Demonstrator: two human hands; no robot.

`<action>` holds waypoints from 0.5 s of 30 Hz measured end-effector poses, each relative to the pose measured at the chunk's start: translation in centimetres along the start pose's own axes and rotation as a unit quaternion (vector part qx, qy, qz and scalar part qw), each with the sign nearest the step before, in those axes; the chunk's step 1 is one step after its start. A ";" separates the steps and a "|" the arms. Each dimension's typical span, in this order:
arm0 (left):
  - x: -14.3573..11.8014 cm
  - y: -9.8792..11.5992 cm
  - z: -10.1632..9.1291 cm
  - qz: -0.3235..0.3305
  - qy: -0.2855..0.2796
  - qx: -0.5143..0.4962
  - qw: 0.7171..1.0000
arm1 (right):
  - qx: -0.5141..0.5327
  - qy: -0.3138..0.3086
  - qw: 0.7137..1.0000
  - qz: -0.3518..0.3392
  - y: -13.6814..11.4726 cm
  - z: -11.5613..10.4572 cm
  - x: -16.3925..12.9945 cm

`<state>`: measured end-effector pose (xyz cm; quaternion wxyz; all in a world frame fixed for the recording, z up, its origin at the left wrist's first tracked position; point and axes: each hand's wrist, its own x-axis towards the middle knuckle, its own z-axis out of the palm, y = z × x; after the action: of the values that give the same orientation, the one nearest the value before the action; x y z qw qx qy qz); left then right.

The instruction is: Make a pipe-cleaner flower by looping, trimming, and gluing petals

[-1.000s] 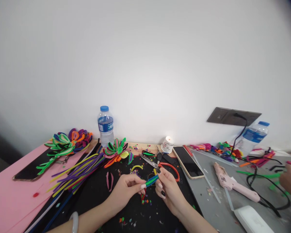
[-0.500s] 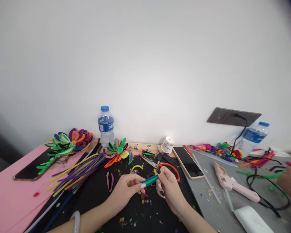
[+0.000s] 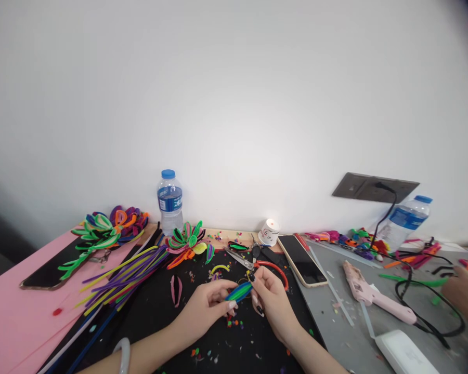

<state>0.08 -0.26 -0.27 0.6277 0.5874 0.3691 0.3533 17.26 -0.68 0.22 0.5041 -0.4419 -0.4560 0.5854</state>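
Between my two hands is a petal-shaped loop of blue and green pipe cleaner (image 3: 239, 292). My left hand (image 3: 210, 305) pinches its left end with thumb and fingers. At the other end, my right hand (image 3: 272, 298) pinches the tip. Just beyond my right hand lie open scissors with red handles (image 3: 276, 267). A pink and black pipe cleaner petal (image 3: 176, 291) rests on the black mat (image 3: 148, 332) left of my hands. Behind it sits a pipe cleaner flower (image 3: 187, 239) with green and pink petals. Small coloured scraps are scattered below my hands.
At left lie a bundle of pipe cleaners (image 3: 120, 278), finished flowers (image 3: 113, 226) and a phone (image 3: 42, 272). A water bottle (image 3: 170, 202) stands by the wall. To the right are another phone (image 3: 303, 261), a pink glue gun (image 3: 376, 296) with its cord, and another person's hand (image 3: 462, 291).
The blue and green petal has tilted and spread wider between my fingers. My hands stay nearly in place. At far right, the other person's hand has shifted slightly left.
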 end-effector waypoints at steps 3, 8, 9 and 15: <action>-0.3 0.5 0.1 0.007 -0.032 0.033 0.999 | -0.032 -0.030 0.999 0.011 0.2 0.5 -0.4; -0.3 0.3 0.1 -0.011 -0.047 0.020 0.999 | -0.017 -0.077 0.997 0.010 0.6 1.0 -0.6; -0.3 0.2 0.1 -0.014 -0.045 0.019 0.999 | -0.022 -0.075 0.997 0.010 0.7 1.0 -0.6; -0.2 0.1 0.1 -0.015 -0.053 0.027 0.998 | -0.044 -0.064 0.997 0.008 0.6 1.1 -0.6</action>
<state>0.11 -0.50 -0.17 0.6357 0.6162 0.3536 0.3019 16.10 -1.40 -0.07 0.4495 -0.4290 -0.5087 0.5959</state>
